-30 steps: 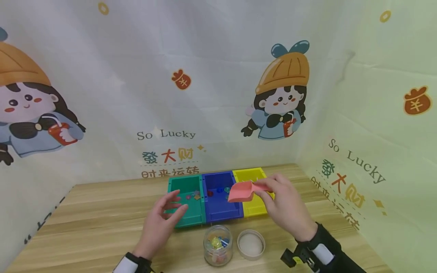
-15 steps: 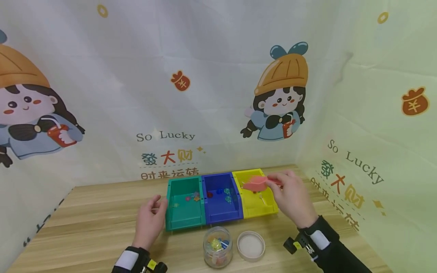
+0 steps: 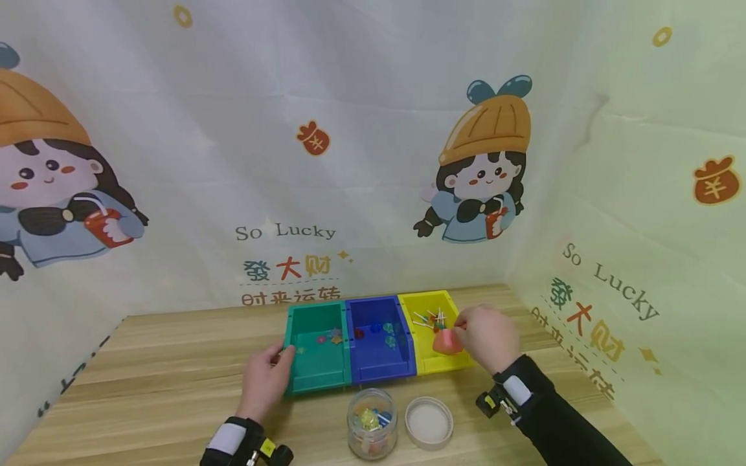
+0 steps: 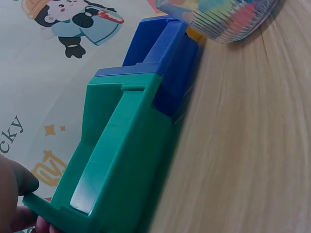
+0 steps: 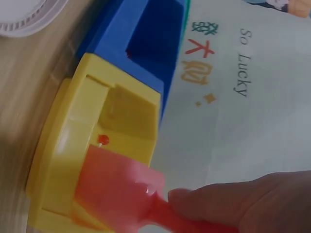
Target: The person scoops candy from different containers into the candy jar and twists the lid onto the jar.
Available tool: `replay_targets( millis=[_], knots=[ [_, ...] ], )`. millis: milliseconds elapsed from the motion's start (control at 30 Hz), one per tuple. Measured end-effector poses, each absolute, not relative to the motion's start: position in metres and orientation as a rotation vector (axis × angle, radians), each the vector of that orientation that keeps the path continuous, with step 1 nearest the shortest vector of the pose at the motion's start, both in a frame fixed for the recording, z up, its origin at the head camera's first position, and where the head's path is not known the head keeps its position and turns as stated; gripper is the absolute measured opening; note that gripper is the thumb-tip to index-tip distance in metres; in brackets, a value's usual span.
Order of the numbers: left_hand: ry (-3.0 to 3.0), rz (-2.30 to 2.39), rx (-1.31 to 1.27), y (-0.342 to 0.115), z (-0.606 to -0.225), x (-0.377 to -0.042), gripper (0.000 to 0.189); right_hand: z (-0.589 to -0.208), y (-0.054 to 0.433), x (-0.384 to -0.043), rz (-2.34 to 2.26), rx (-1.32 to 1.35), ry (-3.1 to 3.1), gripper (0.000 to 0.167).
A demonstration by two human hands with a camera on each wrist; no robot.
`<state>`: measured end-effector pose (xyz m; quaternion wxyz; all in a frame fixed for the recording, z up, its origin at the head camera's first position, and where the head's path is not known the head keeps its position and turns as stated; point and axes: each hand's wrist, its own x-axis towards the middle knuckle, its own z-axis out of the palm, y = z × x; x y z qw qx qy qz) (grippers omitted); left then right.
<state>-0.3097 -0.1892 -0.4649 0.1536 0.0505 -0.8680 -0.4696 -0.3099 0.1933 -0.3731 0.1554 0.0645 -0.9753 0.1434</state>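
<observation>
My right hand [image 3: 489, 340] holds a pink scoop [image 3: 447, 343] by its handle, its blade tilted down inside the yellow bin [image 3: 427, 364]. Behind the blade lie several small sticks with coloured heads [image 3: 434, 320]. In the right wrist view the scoop [image 5: 119, 189] covers much of that bin, and one red-headed piece [image 5: 103, 140] shows past it. My left hand [image 3: 265, 382] pinches the left wall of the green bin [image 3: 320, 370]; the left wrist view has the thumb [image 4: 26, 182] at the rim and fingertips below.
Between the green and yellow bins sits a blue bin [image 3: 381, 371] with red, blue and green gem-like pieces. A clear jar [image 3: 372, 446] of colourful pieces stands in front, beside a round white lid [image 3: 429, 424]. A printed curtain [image 3: 373, 194] hangs behind the wooden table [image 3: 192, 369].
My right hand has carried the scoop from over the blue bin rightward and down into the yellow bin. Sticks now show there. My left hand has come down onto the green bin's wall.
</observation>
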Motion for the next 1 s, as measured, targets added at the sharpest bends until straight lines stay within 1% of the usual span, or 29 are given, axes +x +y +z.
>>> replay_targets(
  millis=[100,333,533,633,867,1000],
  knots=[
    [-2.491,-1.401,0.187,-0.188,-0.465,-0.307,0.049,-0.377,0.188,-0.315,0.392,0.151,-2.831,0.019],
    [-2.497,-1.516,0.205,-0.188,-0.461,-0.303,0.049,-0.388,0.175,-0.318,0.216,0.181,-2.733,0.042],
    [-2.513,-1.557,0.189,-0.192,-0.458,-0.303,0.049,-0.402,0.168,-0.326,0.248,0.081,-2.731,0.054],
    [-2.522,-1.566,0.182,-0.193,-0.456,-0.304,0.05,-0.407,0.165,-0.333,0.283,0.067,-2.765,0.052],
    [-2.566,-1.62,0.162,-0.195,-0.455,-0.303,0.052,-0.41,0.164,-0.347,0.29,0.099,-2.835,0.036],
    [-2.579,-1.651,0.139,-0.196,-0.455,-0.304,0.053,-0.403,0.16,-0.352,0.319,0.092,-2.913,0.038]
  ],
)
